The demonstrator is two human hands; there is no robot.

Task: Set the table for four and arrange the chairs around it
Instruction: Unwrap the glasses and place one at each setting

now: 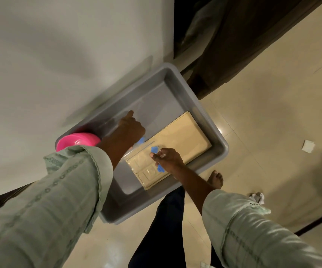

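- Grey plastic tub, smooth, rectangular with rounded corners and a raised rim, on glossy cream floor tiles, one long side against a pale wall.
- Inside, toward the right wall of the tub: flat beige rectangular pieces, matte, stacked, corners softly rounded.
- Nearer, over the tub floor: clear moulded tray with square recesses and blue flower-shaped spots, partly on the beige stack.
- Right hand pinching a small clear item at the tray's upper edge between thumb and fingertips; what it is, too small to tell.
- Left hand deep in the tub, fingers curled, thumb pointing up; whether holding anything, cannot tell.
- Pink plastic bowls, round and glossy, nested at the tub's left corner, partly hidden by a green embroidered sleeve.
- Bare grey tub floor open beyond the left hand.
- Bare foot just beside the tub's near rim; crumpled paper and a white scrap on the tiles, well apart from the tub.
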